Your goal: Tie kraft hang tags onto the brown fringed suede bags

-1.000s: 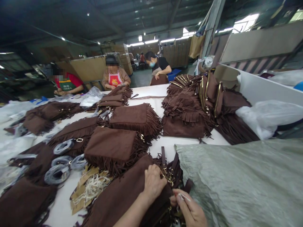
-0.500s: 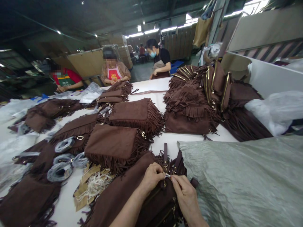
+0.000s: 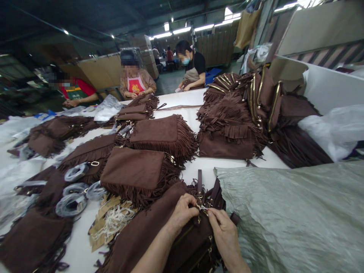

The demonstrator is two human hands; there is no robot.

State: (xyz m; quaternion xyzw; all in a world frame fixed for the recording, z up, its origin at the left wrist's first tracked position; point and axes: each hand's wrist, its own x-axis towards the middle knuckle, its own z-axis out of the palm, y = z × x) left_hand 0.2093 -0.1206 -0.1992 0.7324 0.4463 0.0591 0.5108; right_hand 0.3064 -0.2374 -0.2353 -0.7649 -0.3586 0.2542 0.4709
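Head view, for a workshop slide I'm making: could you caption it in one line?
Left hand and right hand meet at a thin white string over brown bags, tangled white strings nearby.

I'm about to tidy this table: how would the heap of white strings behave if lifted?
The white strings look thin and loose, so they would probably hang limp. Because they overlap in a tangle, several would likely come up together. The tan pieces beneath look flat and card-like, so might bend less.
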